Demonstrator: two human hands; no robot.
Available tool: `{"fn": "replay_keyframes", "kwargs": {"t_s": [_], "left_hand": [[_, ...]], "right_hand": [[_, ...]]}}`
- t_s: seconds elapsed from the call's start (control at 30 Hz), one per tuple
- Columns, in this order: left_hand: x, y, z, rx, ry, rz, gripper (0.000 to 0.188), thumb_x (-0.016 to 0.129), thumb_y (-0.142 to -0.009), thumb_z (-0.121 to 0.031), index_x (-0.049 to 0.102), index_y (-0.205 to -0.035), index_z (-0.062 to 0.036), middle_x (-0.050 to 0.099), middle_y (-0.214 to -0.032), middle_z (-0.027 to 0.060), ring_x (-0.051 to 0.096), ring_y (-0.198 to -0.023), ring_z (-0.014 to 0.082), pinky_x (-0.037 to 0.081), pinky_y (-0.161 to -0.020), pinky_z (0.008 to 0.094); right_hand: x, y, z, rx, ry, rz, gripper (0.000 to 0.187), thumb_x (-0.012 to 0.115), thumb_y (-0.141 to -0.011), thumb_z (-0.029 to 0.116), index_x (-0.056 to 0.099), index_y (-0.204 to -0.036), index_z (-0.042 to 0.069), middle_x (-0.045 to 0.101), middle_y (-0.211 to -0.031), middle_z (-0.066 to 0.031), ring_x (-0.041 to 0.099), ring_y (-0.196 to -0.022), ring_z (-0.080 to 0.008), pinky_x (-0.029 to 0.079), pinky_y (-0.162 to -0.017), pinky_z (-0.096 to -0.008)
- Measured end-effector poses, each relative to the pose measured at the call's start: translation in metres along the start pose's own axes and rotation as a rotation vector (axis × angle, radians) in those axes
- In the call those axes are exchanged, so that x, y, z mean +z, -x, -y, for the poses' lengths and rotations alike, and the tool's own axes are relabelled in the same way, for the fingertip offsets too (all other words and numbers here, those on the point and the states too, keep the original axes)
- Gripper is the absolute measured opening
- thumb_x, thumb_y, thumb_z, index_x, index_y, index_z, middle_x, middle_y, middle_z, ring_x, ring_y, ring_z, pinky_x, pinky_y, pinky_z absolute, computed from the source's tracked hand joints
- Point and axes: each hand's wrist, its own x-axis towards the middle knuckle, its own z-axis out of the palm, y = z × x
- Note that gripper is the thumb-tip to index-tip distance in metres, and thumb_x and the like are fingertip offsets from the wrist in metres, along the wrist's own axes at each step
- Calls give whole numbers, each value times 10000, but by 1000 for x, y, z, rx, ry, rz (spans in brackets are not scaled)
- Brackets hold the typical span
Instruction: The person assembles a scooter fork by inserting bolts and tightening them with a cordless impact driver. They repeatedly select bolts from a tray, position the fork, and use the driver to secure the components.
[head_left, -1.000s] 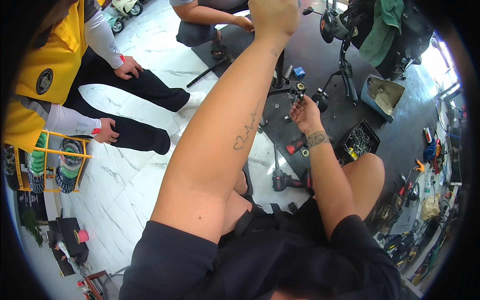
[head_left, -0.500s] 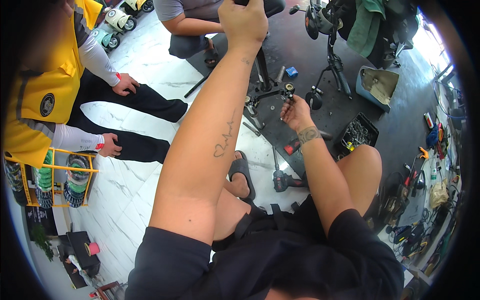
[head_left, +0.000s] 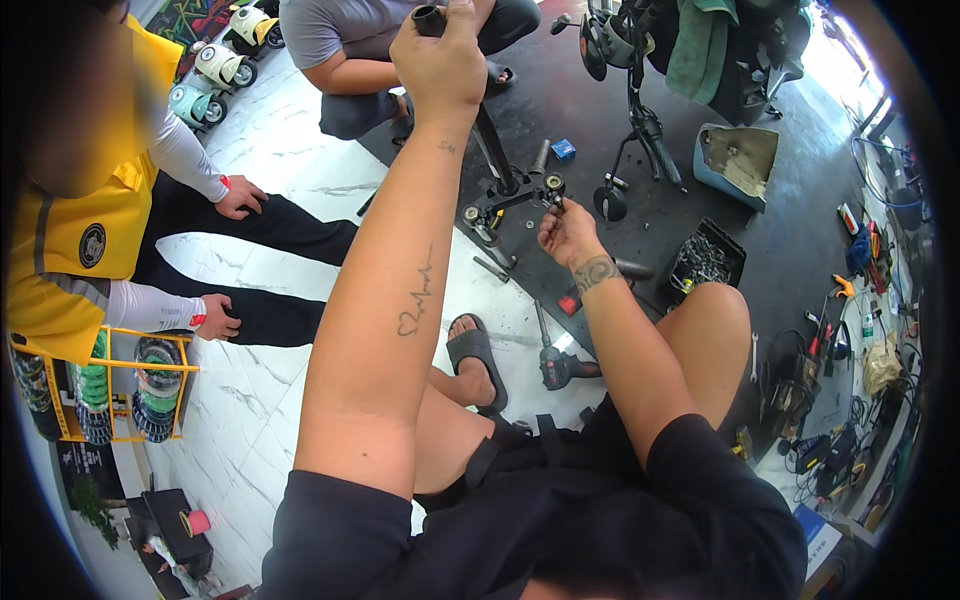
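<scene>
My left hand is raised at the top centre, closed round the upper end of a black tube. The tube's dark round end pokes out above the fist. Lower down, the tube meets a black fork clamp with a round fitting at each end. My right hand is at the clamp's right end, fingers bent and pinched against the fitting. Its palm side faces up, and the fingertips partly hide what they grip. From the clamp's left end a silver leg slants down.
A cordless impact wrench lies by my knees. Nearby are a black tray of bolts, a metal sleeve, a small blue box and a blue-grey bin. A person in yellow stands left; another person squats ahead.
My left hand has shifted left and slightly down, and the tube's end now shows above it. The tube leans further left. My right hand stays at the clamp's right end. The whole view has shifted.
</scene>
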Motion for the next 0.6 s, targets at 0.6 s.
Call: {"fn": "replay_keyframes", "kwargs": {"t_s": [0.6], "left_hand": [[-2, -3, 2, 14, 41, 59, 228, 612, -1037, -197, 566, -940, 4, 549, -623, 49, 515, -471, 139, 435, -432, 272]], "right_hand": [[3, 2, 5, 68, -51, 28, 325, 463, -1049, 383, 502, -865, 118, 528, -705, -23, 530, -610, -169, 452, -548, -300]]}}
